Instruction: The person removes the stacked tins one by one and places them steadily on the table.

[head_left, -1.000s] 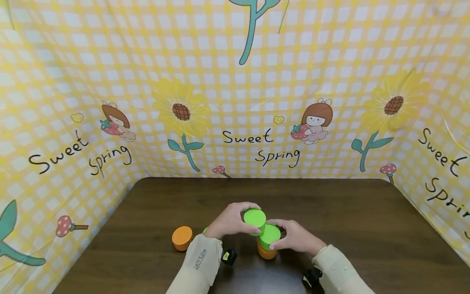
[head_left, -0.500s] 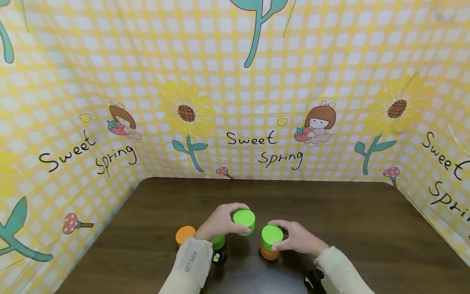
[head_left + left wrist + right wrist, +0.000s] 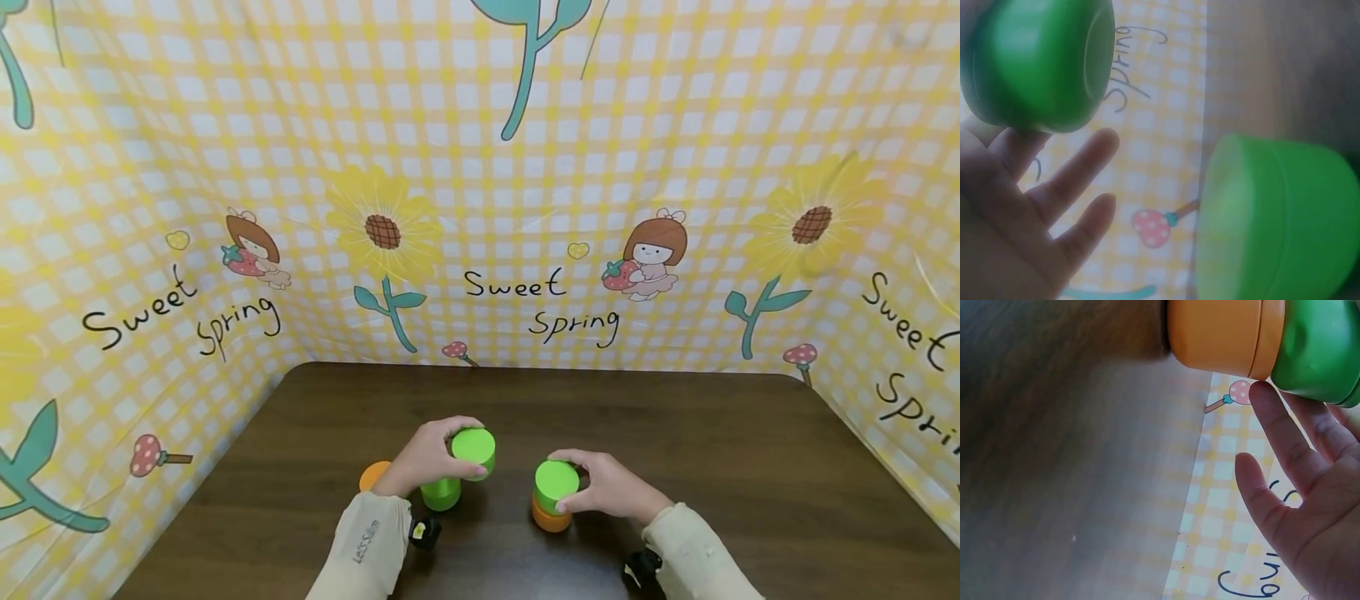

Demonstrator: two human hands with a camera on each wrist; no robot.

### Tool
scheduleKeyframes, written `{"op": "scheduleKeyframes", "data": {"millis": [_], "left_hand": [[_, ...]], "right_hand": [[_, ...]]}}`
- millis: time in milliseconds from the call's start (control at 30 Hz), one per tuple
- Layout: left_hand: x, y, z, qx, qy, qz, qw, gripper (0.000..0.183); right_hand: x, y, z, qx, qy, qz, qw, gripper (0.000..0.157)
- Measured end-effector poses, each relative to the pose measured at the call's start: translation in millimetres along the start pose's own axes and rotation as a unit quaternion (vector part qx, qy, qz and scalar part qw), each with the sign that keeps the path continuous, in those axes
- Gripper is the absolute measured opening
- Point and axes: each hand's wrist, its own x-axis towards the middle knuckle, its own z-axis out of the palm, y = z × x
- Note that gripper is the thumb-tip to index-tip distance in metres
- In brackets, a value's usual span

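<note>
**Reader:** With the raised green container [image 3: 474,456] as clock centre and 12 o'clock toward the checked cloth [image 3: 480,192], what lies leftmost?

**Author:** The outer orange container [image 3: 372,476], near 9 o'clock on the tabletop [image 3: 675,442], partly hidden behind the left hand [image 3: 426,457].

**Reader:** How is that hand disposed?

**Author:** It reaches in from 9 o'clock, thumb and fingers parted by the container's width and curved round the raised green container, which is held clear of the tabletop. The left wrist view shows two fingers extended away from it. A black device [image 3: 425,534] sits at the wrist.

**Reader:** And beneath?

**Author:** The standing green container [image 3: 441,498], between 7 and 8 o'clock on the tabletop, its upper part partly covered by the left hand. The two green containers are apart.

**Reader:** What occupies 4 o'clock?

**Author:** A stack of two: the lower orange container [image 3: 552,521] on the tabletop and, touching it from above, the upper green container [image 3: 557,485].

**Reader:** The far right?

**Author:** The right hand [image 3: 611,486], at 3 o'clock from the stack, its thumb and fingers spread to the width of the upper green container and gripping its sides. In the right wrist view the little finger extends free.
</note>
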Motion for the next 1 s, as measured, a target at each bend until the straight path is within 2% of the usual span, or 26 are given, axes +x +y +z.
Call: {"op": "scheduleKeyframes", "data": {"millis": [200, 400, 667, 1000], "left_hand": [[-9.4, -8.8, -11.2, 0.030, 0.017, -0.004, 0.9994, 0.056], [-20.7, -18.1, -22.3, 0.032, 0.044, -0.022, 0.9983, 0.058], [-25.2, -24.8, -32.5, 0.037, 0.050, -0.031, 0.9975, 0.058], [-37.9, -29.8, -48.1, 0.074, 0.072, -0.048, 0.9935, 0.059]], "right_hand": [[-1, -3, 0.2, 0.016, -0.004, 0.003, 1.000, 0.062], [-1, -3, -0.1, 0.021, -0.005, 0.000, 1.000, 0.062], [2, -2, -1.8, -0.013, 0.000, 0.003, 1.000, 0.063], [2, 2, -4.1, -0.002, -0.005, 0.003, 1.000, 0.063]]}}
